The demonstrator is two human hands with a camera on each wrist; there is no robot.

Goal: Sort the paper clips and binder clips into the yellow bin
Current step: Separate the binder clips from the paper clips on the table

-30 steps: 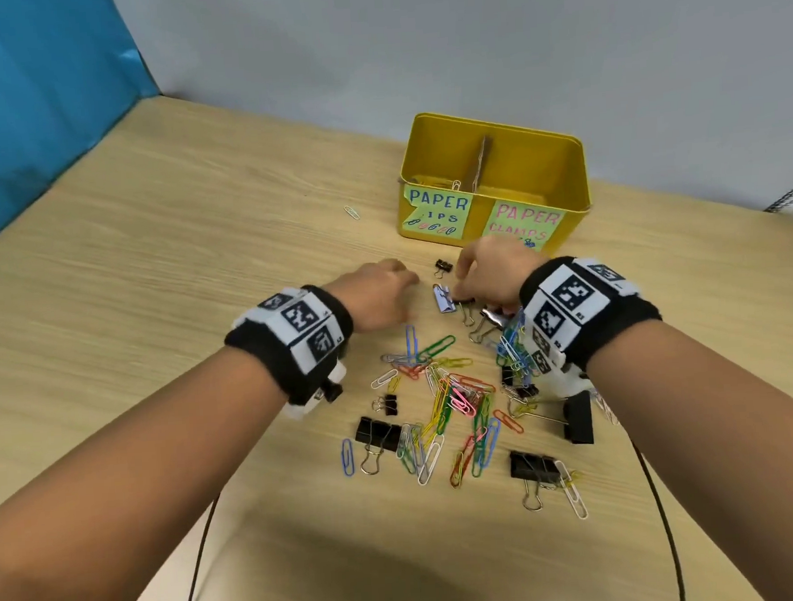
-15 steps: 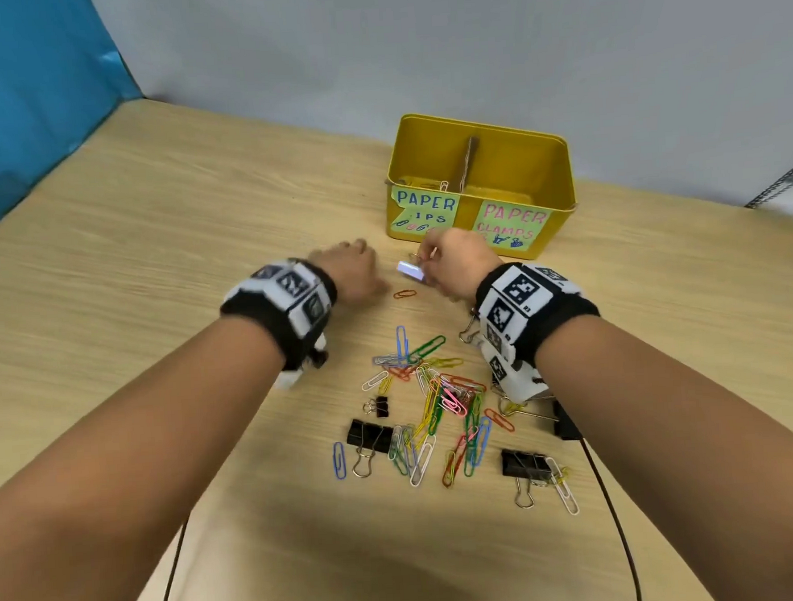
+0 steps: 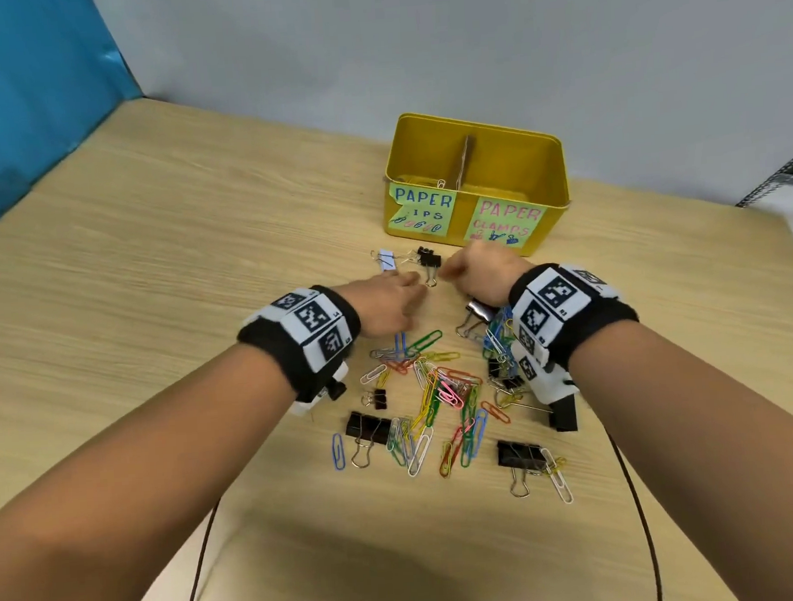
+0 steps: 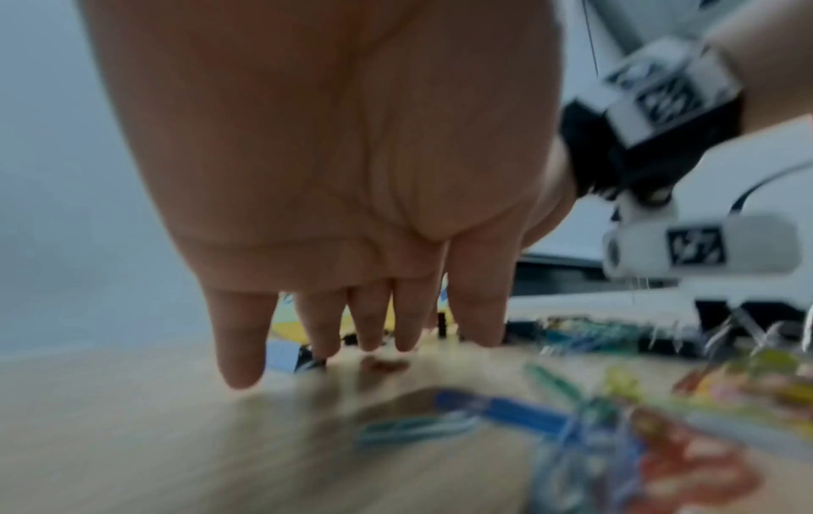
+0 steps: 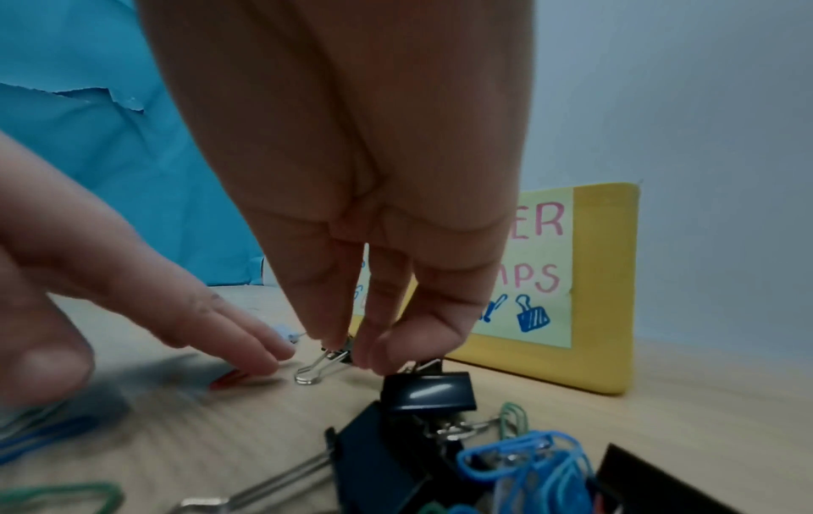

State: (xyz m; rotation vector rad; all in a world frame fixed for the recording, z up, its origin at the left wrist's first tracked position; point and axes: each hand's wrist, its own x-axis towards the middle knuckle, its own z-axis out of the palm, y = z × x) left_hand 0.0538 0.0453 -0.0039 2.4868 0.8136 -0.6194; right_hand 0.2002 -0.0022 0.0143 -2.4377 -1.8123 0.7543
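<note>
The yellow bin (image 3: 551, 198) stands at the back with a divider and labels "PAPER CLIPS" and "PAPER CLAMPS". My right hand (image 3: 448, 273) points down just in front of it. Its fingertips (image 5: 330, 339) pinch a small black binder clip (image 5: 342, 355) that lies on the table. My left hand (image 3: 387, 301) is beside it with straight fingers (image 4: 369, 330) resting over an orange paper clip (image 5: 228, 377). A light blue binder clip (image 3: 386, 260) lies free to the left of the small black binder clip (image 3: 429, 257). The coloured paper clip pile (image 3: 437, 390) spreads between my wrists.
Several larger black binder clips (image 3: 367, 427) (image 3: 517, 453) lie among the pile, one (image 5: 429, 391) right under my right palm. A blue panel (image 3: 26, 114) lines the table's left side. Cables (image 3: 640, 517) hang from both wrists over the near edge.
The right hand let go of the light blue binder clip, which now lies on the table, and came down onto the small black one. The left hand drew back slightly over the orange clip.
</note>
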